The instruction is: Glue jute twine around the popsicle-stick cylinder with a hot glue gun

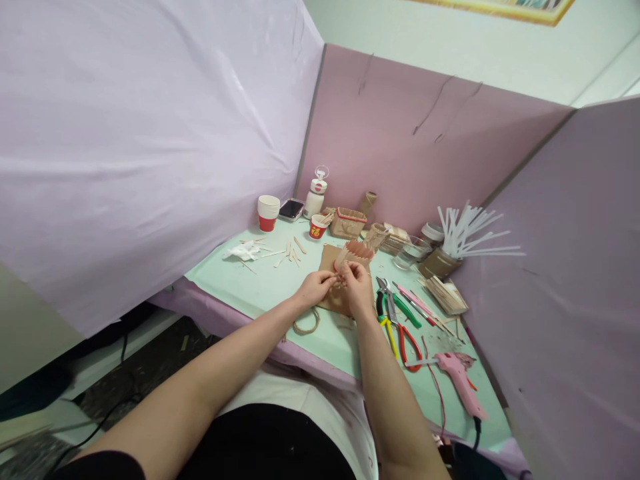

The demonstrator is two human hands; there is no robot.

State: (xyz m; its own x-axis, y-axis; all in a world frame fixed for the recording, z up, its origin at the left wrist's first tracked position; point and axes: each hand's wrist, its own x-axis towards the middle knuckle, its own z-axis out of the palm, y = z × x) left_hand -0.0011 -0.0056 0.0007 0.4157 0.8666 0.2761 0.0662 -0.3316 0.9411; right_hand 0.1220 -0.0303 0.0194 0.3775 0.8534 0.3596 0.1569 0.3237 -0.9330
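My left hand (319,287) and my right hand (356,285) meet over a brown board (330,305), fingers pinched together. What lies between the fingertips is too small to make out. Just beyond them is a small container of upright wooden sticks (359,251) with reddish tops and a red band low on its left side. My right fingers overlap its near side, and I cannot tell whether they grip it. A loop of brown twine (306,323) lies on the table beside my left wrist.
To the right are pliers (409,348), a pink glue gun (457,383), a red cord (436,387) and white glue sticks (467,233). Paper cups (269,213), a phone (292,209), a white bottle (315,200) and a woven basket (348,225) line the back. Loose wooden sticks (293,253) lie left.
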